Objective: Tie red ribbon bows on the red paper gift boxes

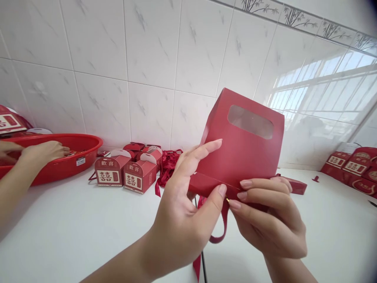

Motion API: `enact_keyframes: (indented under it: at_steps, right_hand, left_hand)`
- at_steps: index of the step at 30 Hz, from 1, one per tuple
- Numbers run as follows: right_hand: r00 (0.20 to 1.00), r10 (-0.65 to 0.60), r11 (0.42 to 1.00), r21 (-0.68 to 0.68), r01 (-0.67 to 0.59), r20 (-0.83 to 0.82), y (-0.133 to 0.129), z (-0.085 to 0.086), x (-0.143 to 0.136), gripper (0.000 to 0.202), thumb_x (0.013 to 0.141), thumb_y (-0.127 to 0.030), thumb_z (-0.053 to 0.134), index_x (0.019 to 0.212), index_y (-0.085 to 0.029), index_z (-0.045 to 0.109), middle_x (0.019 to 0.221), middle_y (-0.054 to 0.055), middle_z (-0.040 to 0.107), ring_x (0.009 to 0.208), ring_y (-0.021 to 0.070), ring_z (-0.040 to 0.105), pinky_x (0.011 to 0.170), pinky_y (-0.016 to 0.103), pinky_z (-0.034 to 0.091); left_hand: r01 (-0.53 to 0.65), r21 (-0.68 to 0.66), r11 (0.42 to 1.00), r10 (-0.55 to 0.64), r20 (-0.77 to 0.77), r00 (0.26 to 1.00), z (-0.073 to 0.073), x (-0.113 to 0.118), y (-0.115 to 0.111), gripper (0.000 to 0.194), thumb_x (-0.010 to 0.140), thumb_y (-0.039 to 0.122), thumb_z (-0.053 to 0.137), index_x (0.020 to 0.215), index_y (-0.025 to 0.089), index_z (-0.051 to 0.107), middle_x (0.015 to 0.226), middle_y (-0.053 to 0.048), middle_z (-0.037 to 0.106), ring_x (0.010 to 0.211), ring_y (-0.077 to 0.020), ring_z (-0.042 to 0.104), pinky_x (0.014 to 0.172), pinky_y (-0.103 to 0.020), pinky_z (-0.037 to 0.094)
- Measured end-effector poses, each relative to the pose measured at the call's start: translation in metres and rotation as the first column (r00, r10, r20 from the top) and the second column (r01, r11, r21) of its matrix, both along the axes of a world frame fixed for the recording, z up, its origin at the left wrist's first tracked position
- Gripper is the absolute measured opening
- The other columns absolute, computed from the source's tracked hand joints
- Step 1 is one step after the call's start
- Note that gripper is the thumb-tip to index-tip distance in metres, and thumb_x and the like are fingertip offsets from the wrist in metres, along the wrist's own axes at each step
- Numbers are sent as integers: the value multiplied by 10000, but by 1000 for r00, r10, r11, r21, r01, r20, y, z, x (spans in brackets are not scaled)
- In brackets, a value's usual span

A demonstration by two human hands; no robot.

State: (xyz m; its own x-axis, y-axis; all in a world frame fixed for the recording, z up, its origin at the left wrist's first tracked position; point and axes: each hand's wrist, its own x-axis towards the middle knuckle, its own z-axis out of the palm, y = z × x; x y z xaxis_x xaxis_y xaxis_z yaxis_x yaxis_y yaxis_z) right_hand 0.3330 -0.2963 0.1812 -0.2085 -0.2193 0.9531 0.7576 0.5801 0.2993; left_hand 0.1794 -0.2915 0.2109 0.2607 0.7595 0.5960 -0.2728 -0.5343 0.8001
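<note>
A red paper gift box (215,153) with a rounded oblong cutout is held up in front of me, tilted. My left hand (191,212) grips its lower left edge, the thumb pressed on the bottom fold and the index finger lying along the side. At the lower right, my right hand (268,212) is closed on the same edge, fingertips against the fold. A tiny gold-coloured tip (227,200) shows by the right fingertips; what it belongs to is hidden. Below the box hangs a dark red ribbon (224,226).
Small red boxes with white labels (134,177) stand behind on the white table (118,232), near a heap of red ribbon (167,169). Another person's hands (44,153) reach into a red basin (85,143) at left. More red boxes (356,169) stand at right.
</note>
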Motion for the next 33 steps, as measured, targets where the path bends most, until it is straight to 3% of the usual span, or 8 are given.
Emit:
enact_keyframes:
  at_steps: [5,9,15,20,29,33]
  right_hand:
    - [998,-25,1000,6,25,52,-2,-2,2,243,779,-36,667,583,-162,600,721,-17,590,742,144,627,613,360,374]
    - [997,-36,999,14,35,67,-4,-2,1,289,763,-19,668,528,-151,563,715,-18,579,731,138,619,608,354,365]
    - [998,-54,998,-37,55,29,-7,-3,-1,297,764,-38,675,522,-166,561,708,-28,556,735,122,606,618,347,373]
    - [997,-65,996,-52,67,27,-9,-3,0,278,769,-60,686,538,-172,580,639,-37,502,677,101,581,580,327,354]
    - [994,-81,990,-108,90,77,-12,1,-4,243,743,1,671,560,-135,588,654,-22,485,650,104,550,571,304,342]
    - [991,-102,979,-167,115,86,-15,2,-6,217,739,24,651,597,-136,618,644,-12,491,641,112,535,580,306,329]
  left_hand:
    - [75,-84,994,-79,-36,996,0,1,-2,525,821,170,590,1309,326,474,533,48,559,697,-169,633,641,-273,539]
    - [93,-123,988,-97,-27,995,0,2,-3,531,815,176,597,1305,337,474,536,57,552,605,-139,595,587,-244,521]
    - [87,-115,990,-88,-11,996,0,2,-1,528,792,165,605,1287,313,495,659,28,627,635,-142,604,558,-229,511]
    - [72,-184,980,-81,-43,996,1,1,-2,610,778,202,626,1344,320,431,567,41,565,591,-143,569,510,-219,470]
    - [256,-404,878,-282,-3,960,-1,-4,14,603,790,202,625,1334,377,435,442,86,372,419,-59,344,414,-160,301]
    - [298,-476,828,-318,40,947,2,-5,17,602,783,154,635,1319,361,454,453,82,438,450,-52,406,459,-148,342]
